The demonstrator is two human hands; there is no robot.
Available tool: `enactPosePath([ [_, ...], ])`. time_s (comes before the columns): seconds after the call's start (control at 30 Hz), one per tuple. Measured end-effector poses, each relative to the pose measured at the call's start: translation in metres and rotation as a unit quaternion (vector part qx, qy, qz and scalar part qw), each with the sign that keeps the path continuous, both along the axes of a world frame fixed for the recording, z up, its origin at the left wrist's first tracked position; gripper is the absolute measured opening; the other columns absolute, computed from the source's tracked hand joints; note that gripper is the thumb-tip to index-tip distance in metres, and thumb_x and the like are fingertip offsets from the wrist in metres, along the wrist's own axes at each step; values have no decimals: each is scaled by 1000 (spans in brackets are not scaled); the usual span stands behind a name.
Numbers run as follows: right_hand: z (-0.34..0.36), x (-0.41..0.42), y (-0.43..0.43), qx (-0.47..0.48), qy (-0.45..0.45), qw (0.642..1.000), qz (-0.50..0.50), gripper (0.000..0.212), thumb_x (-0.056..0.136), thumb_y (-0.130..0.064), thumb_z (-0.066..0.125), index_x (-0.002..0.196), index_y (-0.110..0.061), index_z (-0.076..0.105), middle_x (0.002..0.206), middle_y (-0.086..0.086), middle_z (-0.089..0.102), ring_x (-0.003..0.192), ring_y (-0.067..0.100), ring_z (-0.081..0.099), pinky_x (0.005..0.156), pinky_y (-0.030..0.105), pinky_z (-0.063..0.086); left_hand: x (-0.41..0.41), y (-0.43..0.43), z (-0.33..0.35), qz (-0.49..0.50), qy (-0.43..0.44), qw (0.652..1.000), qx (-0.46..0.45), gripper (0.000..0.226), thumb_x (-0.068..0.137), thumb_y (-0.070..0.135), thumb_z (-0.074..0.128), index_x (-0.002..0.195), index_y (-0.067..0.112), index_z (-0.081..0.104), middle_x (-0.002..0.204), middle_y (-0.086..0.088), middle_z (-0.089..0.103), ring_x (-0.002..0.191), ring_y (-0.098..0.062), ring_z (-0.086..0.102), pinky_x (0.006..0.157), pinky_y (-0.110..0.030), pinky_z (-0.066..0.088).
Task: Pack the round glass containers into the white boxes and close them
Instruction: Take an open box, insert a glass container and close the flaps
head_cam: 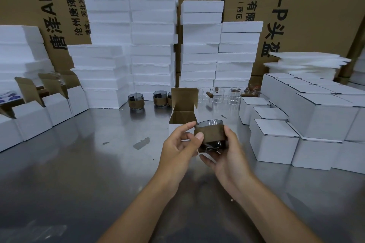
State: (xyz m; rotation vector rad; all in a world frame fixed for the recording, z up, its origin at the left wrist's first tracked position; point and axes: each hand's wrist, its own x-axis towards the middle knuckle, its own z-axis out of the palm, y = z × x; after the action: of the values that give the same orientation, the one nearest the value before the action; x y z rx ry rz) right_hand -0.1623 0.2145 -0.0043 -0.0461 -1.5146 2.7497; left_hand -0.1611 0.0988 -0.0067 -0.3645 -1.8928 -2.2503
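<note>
Dark round glass container (210, 134) with brown band around it, held off the desk (79, 163) at centre frame, rim up, slightly tilted. Sits just in front of the open white box (184, 97), lid flap standing up, brown inside showing. Cradled from below and from the right by right grip (227, 156): thumb up the right wall, fingers curled under the base, palm turned up and inward. Pinched at the left edge of the band by left grip (177, 150): thumb and forefinger closed on it, other fingers loosely curled, wrist bent inward. Bare forearms in from the bottom edge, converging toward centre. Further back on desk: more banded containers (135, 101), clear glasses (217, 94) to their right. Closed white boxes (276, 140) stacked at right. Row of open boxes (57, 104) at left, flaps up. Foam slabs (152, 35) stacked high behind, printed cartons (316, 6) behind those.
</note>
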Motion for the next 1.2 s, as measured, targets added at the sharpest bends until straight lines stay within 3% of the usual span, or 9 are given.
enactPosePath([
  [0.17, 1, 1, -1, 3, -13, 1000, 14, 41, 95, -46, 38, 104, -16, 65, 98, 8, 70, 78, 14, 67, 71, 32, 46, 0, 0, 1, 8, 2, 1000, 8, 47, 62, 44, 68, 107, 31, 63, 90, -4, 62, 78, -6, 67, 67, -16, 52],
  [0.3, 1, 1, 0, -3, -11, 1000, 22, 42, 96, -44, 36, 111, -16, 63, 102, 8, 70, 82, 14, 65, 70, 31, 46, -2, -1, -2, 21, -11, 1000, 5, 34, 77, 35, 67, 110, 32, 62, 86, 1, 63, 78, -3, 67, 64, -15, 51],
  [0.4, 0, 0, -1, 7, -10, 1000, 8, 33, 97, -37, 38, 107, -16, 62, 94, 5, 70, 76, 12, 66, 68, 31, 47, -6, -3, -5, 43, -37, 998, 7, 30, 84, 30, 64, 114, 31, 60, 88, 3, 68, 82, -6, 67, 65, -16, 51],
  [0.5, -2, -1, -2, 56, 25, 997, -38, 20, 95, -30, 47, 97, -19, 64, 82, -2, 70, 71, 5, 67, 68, 29, 48, -8, -5, -6, 43, -67, 997, 20, 27, 89, 24, 60, 116, 23, 62, 96, -1, 72, 91, -14, 67, 74, -22, 52],
  [0.57, -4, -1, -2, 106, 60, 990, -66, 15, 91, -28, 55, 103, -22, 62, 92, -4, 69, 79, 3, 66, 70, 25, 49, -8, -5, -5, 17, -83, 996, 35, 25, 94, 25, 53, 116, 20, 64, 103, -5, 71, 97, -17, 67, 82, -27, 52],
  [0.73, -8, 3, -3, 186, 131, 968, -108, 35, 76, -23, 75, 104, -34, 56, 107, -10, 65, 96, 3, 63, 73, 12, 49, -7, -5, -3, -23, -114, 992, 53, 32, 98, 31, 42, 115, 16, 65, 108, -4, 71, 107, -19, 63, 98, -38, 48],
  [0.93, -8, 4, -1, 222, 164, 954, -114, 42, 69, -25, 79, 101, -36, 54, 108, -16, 60, 97, 0, 60, 68, 5, 46, -6, -3, -2, -26, -104, 993, 50, 33, 98, 32, 41, 114, 17, 65, 107, -4, 71, 104, -18, 65, 95, -36, 50],
  [1.03, -9, 3, 0, 237, 174, 950, -103, 43, 71, -24, 79, 101, -39, 52, 107, -21, 57, 101, -1, 56, 67, 1, 44, -6, -4, -3, -25, -85, 995, 46, 31, 97, 32, 42, 111, 17, 66, 105, -5, 71, 100, -15, 66, 86, -29, 54],
  [1.2, -13, 1, 4, 295, 198, 931, -78, 61, 70, -16, 81, 112, -40, 45, 116, -21, 53, 112, 3, 54, 84, 10, 47, -5, -7, -3, -20, -45, 998, 39, 30, 93, 24, 51, 122, 22, 60, 112, 3, 69, 106, -9, 64, 87, -26, 53],
])
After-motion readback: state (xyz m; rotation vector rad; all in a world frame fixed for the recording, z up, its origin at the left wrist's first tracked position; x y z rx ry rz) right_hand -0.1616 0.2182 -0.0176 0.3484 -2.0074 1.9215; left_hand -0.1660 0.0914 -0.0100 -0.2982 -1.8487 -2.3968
